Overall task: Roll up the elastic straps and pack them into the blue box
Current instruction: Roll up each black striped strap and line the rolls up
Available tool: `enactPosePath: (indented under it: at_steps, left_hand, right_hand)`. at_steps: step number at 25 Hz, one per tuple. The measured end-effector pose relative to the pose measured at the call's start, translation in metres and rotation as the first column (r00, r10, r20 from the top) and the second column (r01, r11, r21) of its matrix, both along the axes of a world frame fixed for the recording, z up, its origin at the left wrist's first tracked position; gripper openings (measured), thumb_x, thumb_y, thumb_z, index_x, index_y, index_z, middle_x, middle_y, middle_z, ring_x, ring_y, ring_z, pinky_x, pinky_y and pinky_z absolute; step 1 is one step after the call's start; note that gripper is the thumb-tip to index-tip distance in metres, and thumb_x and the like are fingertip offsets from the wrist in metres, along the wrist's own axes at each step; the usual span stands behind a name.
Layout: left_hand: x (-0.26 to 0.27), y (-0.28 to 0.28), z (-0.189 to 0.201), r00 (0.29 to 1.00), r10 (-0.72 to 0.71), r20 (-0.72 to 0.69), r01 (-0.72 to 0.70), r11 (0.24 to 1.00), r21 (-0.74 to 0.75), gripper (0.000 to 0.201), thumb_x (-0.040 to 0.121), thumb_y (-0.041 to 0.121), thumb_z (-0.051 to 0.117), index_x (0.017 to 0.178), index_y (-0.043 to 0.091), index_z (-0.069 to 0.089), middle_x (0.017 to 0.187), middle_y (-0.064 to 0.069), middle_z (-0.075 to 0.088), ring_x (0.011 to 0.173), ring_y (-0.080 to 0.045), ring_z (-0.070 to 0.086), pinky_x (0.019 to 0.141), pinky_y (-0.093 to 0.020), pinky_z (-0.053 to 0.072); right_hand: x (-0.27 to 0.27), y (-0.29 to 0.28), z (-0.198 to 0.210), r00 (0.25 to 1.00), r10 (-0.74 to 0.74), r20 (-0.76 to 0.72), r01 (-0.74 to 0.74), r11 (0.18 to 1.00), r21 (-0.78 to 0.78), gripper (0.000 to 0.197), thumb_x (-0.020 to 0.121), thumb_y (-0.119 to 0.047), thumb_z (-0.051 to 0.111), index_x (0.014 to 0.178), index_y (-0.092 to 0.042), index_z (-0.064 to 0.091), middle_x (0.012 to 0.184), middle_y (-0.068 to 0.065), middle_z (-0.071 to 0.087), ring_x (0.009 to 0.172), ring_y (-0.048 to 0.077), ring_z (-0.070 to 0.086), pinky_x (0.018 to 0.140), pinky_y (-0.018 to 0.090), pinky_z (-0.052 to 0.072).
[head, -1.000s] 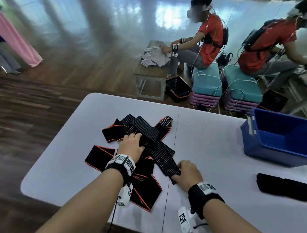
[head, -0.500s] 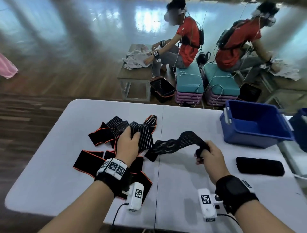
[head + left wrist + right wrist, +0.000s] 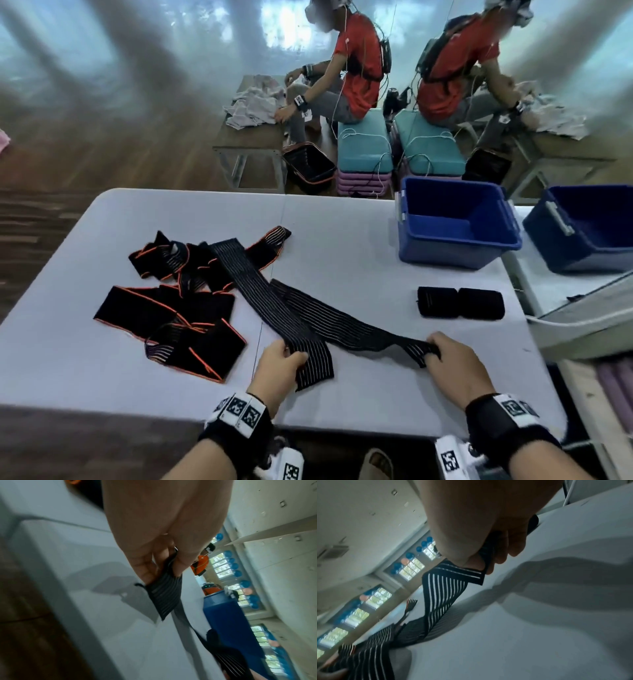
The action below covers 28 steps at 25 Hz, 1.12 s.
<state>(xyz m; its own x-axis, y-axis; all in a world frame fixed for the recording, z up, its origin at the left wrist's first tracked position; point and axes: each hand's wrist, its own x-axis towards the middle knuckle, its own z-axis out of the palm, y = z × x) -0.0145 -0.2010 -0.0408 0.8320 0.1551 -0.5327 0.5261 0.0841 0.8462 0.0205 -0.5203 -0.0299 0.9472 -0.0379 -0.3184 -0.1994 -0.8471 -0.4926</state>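
Note:
A black elastic strap with thin pale stripes (image 3: 274, 308) runs from the pile to the table's near edge, where my left hand (image 3: 296, 359) pinches its end (image 3: 164, 595). A second striped length (image 3: 342, 322) slips under it and leads right to my right hand (image 3: 432, 350), which grips its bunched end (image 3: 453, 577). I cannot tell whether both lengths are one strap. More black straps with orange edges (image 3: 164, 308) lie in a loose pile at the left. The blue box (image 3: 445, 255) stands open at the far right, with nothing showing inside. Two rolled black straps (image 3: 460, 303) lie in front of it.
The white table (image 3: 342, 240) has a seam down its middle. A second blue bin (image 3: 582, 250) sits on a neighbouring table to the right. Beyond the far edge two people in red shirts sit on stools by low benches.
My left hand left the pile and came to the near edge, now pinching a striped strap end. My right hand drew its strap end right and nearer, laying the strap flatter on the table.

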Motion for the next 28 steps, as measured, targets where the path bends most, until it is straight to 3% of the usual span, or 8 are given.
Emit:
enactPosePath:
  at_steps: [2,4,6,8,12,19,24,28]
  left_hand:
    - [-0.014,-0.018,-0.01,0.995,-0.025,-0.095,0.023,1.0,-0.017,0.019,0.095,-0.009,0.058,0.106,0.004,0.066,0.094,-0.008,0.078,0.078,-0.016,0.077,0.06,-0.025,0.058]
    - [-0.024,-0.027,-0.019,0.985,-0.09,-0.147,0.099,0.993,0.057,0.014,0.095,-0.003,0.063,0.107,0.001,0.067,0.09,-0.007,0.079,0.076,-0.019,0.077,0.059,-0.03,0.058]
    - [-0.029,-0.025,-0.023,0.969,-0.163,-0.184,0.209,0.94,0.268,0.01,0.093,0.012,0.07,0.101,0.005,0.069,0.086,-0.008,0.077,0.074,-0.024,0.075,0.061,-0.038,0.06]
    - [-0.029,-0.018,-0.02,0.943,-0.227,-0.243,0.32,0.818,0.478,0.02,0.09,0.029,0.073,0.085,0.011,0.067,0.081,-0.008,0.075,0.074,-0.024,0.074,0.067,-0.038,0.058]
    - [-0.021,0.013,-0.003,0.91,-0.25,-0.332,0.415,0.581,0.7,0.026,0.088,0.052,0.063,0.083,0.026,0.067,0.085,0.004,0.074,0.086,-0.015,0.068,0.08,-0.034,0.056]
    - [0.073,0.094,0.025,0.947,-0.251,-0.201,0.304,0.494,0.815,0.015,0.09,0.042,0.061,0.095,0.03,0.069,0.095,0.007,0.07,0.09,-0.015,0.066,0.077,-0.029,0.049]
    - [0.15,0.132,0.017,0.956,-0.289,-0.059,0.19,0.451,0.872,0.035,0.093,0.03,0.062,0.126,0.02,0.063,0.131,-0.003,0.052,0.114,-0.025,0.06,0.097,-0.039,0.051]
    - [0.195,0.151,-0.002,0.94,-0.318,-0.121,0.254,0.42,0.871,0.047,0.098,0.027,0.055,0.143,0.014,0.05,0.147,-0.008,0.041,0.119,-0.032,0.06,0.094,-0.041,0.051]
  right_hand:
    - [-0.006,-0.021,-0.008,0.997,0.074,-0.033,-0.077,0.993,-0.085,0.012,0.087,-0.022,0.058,0.093,-0.032,0.057,0.092,-0.005,0.066,0.084,0.018,0.06,0.076,0.037,0.053]
    - [-0.005,-0.035,-0.015,0.985,0.164,-0.054,-0.171,0.973,-0.156,0.026,0.087,-0.025,0.057,0.113,-0.029,0.059,0.112,-0.004,0.065,0.102,0.018,0.056,0.085,0.034,0.051]
    - [-0.002,-0.042,-0.019,0.975,0.209,-0.068,-0.219,0.957,-0.193,0.045,0.089,-0.025,0.055,0.134,-0.027,0.053,0.132,-0.004,0.057,0.121,0.019,0.047,0.096,0.033,0.047]
    - [0.002,-0.044,-0.02,0.974,0.224,-0.045,-0.229,0.955,-0.188,0.052,0.092,-0.024,0.053,0.144,-0.025,0.047,0.143,-0.005,0.049,0.131,0.019,0.041,0.104,0.032,0.042]
    - [0.017,-0.024,-0.016,0.965,0.262,0.032,-0.254,0.956,-0.146,0.039,0.092,-0.027,0.055,0.131,-0.025,0.058,0.135,-0.007,0.054,0.127,0.016,0.043,0.102,0.029,0.042]
    - [0.067,0.1,0.004,0.926,0.368,0.081,-0.362,0.929,-0.074,0.033,0.09,-0.034,0.056,0.12,-0.023,0.064,0.122,-0.003,0.063,0.117,0.018,0.053,0.099,0.033,0.046]
    - [0.106,0.191,-0.006,0.932,0.361,0.036,-0.361,0.932,-0.023,0.038,0.093,-0.033,0.056,0.128,-0.018,0.062,0.129,0.002,0.062,0.121,0.024,0.052,0.103,0.035,0.045]
    - [0.117,0.227,-0.029,0.962,0.273,0.011,-0.272,0.961,-0.054,0.04,0.094,-0.033,0.058,0.131,-0.017,0.06,0.13,0.004,0.058,0.123,0.025,0.049,0.101,0.039,0.047]
